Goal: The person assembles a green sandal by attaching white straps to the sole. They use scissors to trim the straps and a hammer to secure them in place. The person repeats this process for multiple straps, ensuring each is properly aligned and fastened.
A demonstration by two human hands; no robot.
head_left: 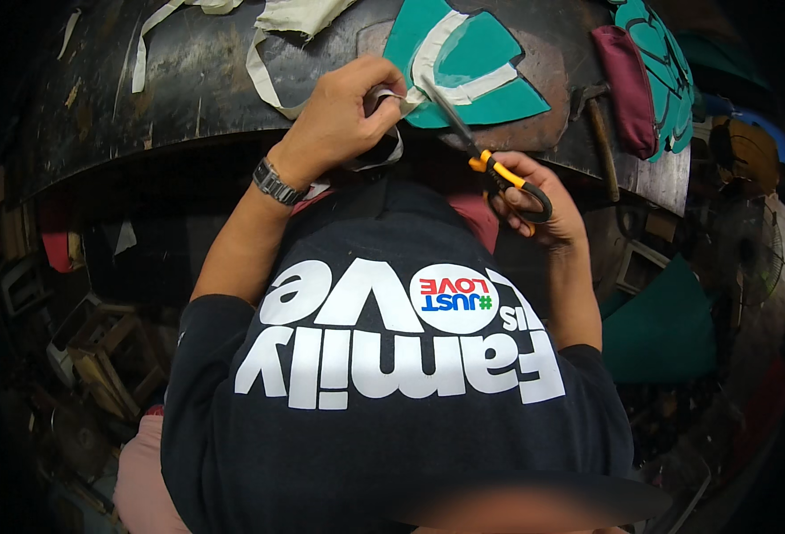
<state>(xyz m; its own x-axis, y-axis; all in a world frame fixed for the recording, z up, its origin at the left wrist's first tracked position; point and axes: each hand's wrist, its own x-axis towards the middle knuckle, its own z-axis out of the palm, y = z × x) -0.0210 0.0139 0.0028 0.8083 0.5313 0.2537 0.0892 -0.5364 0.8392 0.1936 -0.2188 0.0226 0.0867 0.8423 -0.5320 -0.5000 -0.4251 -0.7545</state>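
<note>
Your left hand pinches the white strip, probably to hold it taut; your right hand grips the scissors by the handles, blades over the green piece on the table's brown slab. A hammer and maroon bundle lie right of it, loose cloth left; none seems to block the blades.

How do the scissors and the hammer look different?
The scissors have orange and black handles with loops, while the hammer has one straight, brown handle. The scissors are in the right hand, but the hammer lies on the dark table. The scissors slant up to the left; the hammer's handle runs nearly straight up the picture. Both are tools with their handles toward the person.
</note>
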